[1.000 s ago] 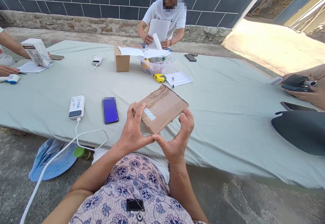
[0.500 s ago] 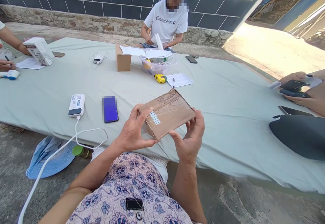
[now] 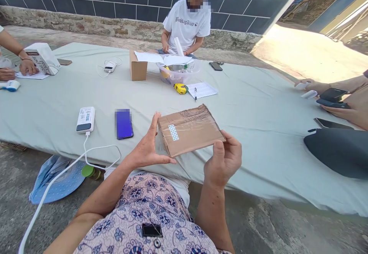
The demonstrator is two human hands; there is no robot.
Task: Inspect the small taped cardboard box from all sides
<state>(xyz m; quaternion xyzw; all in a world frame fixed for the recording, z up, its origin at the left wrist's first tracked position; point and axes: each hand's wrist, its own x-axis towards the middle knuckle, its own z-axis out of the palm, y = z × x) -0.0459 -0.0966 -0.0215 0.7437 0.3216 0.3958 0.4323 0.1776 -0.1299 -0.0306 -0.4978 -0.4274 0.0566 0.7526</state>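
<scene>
A flat cardboard box [image 3: 192,129] is held up over the near edge of the table, tilted, with clear tape and a dotted blue-and-white strip [image 3: 173,132] on its top. My right hand [image 3: 223,158] pinches its right corner, thumb in front and fingers behind. At the box's left end is my left hand [image 3: 149,144], open, with thumb and fingers spread wide; whether the fingertips touch the cardboard I cannot tell. Left of that hand lie a phone [image 3: 124,124] with a blurred blue screen and a white power bank [image 3: 85,119] with a cable plugged in.
Beyond the box are a yellow tape measure [image 3: 180,88], a paper sheet [image 3: 202,90] with a pen, a plastic basin [image 3: 176,76] and a small carton [image 3: 138,70]. A dark bag [image 3: 339,152] lies at right. Other people sit around the cloth-covered table [image 3: 258,112].
My left hand has let go of the box and spread its fingers. My right hand has closed on the right corner and moved right, turning the box slightly.
</scene>
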